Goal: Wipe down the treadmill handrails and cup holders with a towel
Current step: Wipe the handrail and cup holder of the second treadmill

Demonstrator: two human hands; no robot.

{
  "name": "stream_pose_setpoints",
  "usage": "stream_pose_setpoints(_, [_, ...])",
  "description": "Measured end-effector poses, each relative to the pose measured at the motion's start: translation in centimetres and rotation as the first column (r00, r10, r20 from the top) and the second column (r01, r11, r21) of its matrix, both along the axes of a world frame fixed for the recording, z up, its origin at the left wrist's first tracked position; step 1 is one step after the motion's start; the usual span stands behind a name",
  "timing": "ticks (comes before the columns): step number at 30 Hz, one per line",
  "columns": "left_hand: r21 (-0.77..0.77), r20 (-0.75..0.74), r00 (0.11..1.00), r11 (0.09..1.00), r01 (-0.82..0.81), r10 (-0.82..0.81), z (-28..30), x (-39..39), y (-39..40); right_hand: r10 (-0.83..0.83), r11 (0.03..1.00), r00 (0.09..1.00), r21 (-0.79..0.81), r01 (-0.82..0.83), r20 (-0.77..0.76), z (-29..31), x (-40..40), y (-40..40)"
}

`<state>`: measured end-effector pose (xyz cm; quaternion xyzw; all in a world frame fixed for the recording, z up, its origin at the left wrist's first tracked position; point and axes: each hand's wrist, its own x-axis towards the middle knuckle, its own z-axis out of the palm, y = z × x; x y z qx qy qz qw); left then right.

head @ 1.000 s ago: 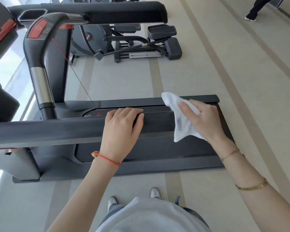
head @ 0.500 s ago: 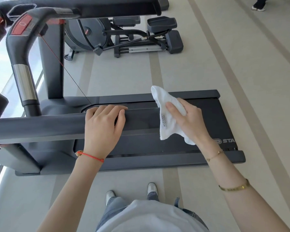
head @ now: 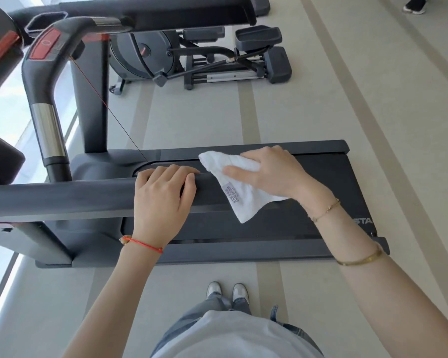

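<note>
Towel sits under your right hand, a little right of centre at about 2 o'clock from the middle of the view. It is white, bunched into a rough triangle, with one corner poking out toward 10 o'clock and a longer tail hanging down toward 6 o'clock, where a small printed label shows. Your right hand lies on top of it with the fingers curled over the cloth and the thumb laid across its near side, gripping it against the near handrail.

That handrail is the dark grey bar running from the 9 o'clock edge toward the centre. Your left hand rests on it just to the left of the towel, fingers curled over the far edge of the bar and close together; the hand and the towel are near but not touching. A red cord bracelet circles your left wrist, thin gold bracelets your right.

Below both hands lies the treadmill deck, dark, with white lettering at 3 o'clock. At 10 o'clock stands an upright grip with a chrome band and a red button panel. An elliptical trainer stands on the pale floor at 12 o'clock. Your shoes show at 6 o'clock.
</note>
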<state>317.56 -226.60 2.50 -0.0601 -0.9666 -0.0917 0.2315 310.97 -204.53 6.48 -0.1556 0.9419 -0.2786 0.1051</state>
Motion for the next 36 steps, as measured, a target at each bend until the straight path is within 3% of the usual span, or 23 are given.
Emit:
stream_pose_setpoints(2, [0.008,0.003,1.0,1.0,0.007,-0.007,0.1,0.0,0.0,-0.023,0.984,0.987,-0.172,0.051,0.159,-0.2,-0.3,0.9])
stream_pose_setpoints(5, [0.005,0.002,1.0,1.0,0.004,-0.004,0.2,0.0,-0.1,-0.069,0.881,0.949,-0.427,0.204,0.309,-1.1,0.6,2.2])
stream_pose_setpoints(9, [0.006,0.014,1.0,1.0,0.003,-0.003,0.1,0.0,0.0,-0.126,0.766,0.957,-0.588,0.262,0.262,-2.2,2.4,3.0])
stream_pose_setpoints(11, [0.006,0.014,1.0,1.0,0.003,-0.003,0.1,0.1,0.0,-0.178,0.756,0.968,-0.604,0.25,0.178,-2.9,3.2,2.9])
stream_pose_setpoints(15, [-0.005,0.009,1.0,1.0,-0.003,0.003,0.1,0.1,0.0,-0.242,0.851,0.965,-0.5,0.161,-0.102,-4.3,4.3,2.7])
stream_pose_setpoints(20, [-0.024,0.006,1.0,1.0,-0.007,0.007,0.0,0.0,0.1,-0.146,0.977,0.924,-0.197,0.079,-0.353,-3.2,3.5,1.1])
stream_pose_setpoints(24, [-0.023,-0.002,1.0,1.0,-0.006,0.006,0.0,0.1,0.1,-0.154,0.986,0.948,-0.1,0.131,-0.277,-2.4,2.2,0.4])
stream_pose_setpoints(27, [-0.019,-0.003,1.0,1.0,-0.001,0.001,0.0,0.1,0.1,-0.226,0.924,0.974,-0.324,0.204,-0.032,-2.5,2.1,1.5])
stream_pose_setpoints(30, [-0.016,-0.009,1.0,1.0,-0.006,0.006,0.0,0.1,0.2,-0.285,0.761,0.94,-0.552,0.34,0.187,-3.1,3.2,2.5])
stream_pose_setpoints(33, [-0.02,-0.017,1.0,1.0,-0.014,0.013,-0.1,0.1,0.2,-0.33,0.707,0.927,-0.605,0.366,0.176,-3.7,4.0,2.4])
stream_pose_setpoints(36, [-0.024,-0.018,1.0,0.999,-0.021,0.021,-0.1,0.0,0.2,-0.364,0.76,0.931,-0.575,0.303,0.009,-4.3,4.6,2.2])
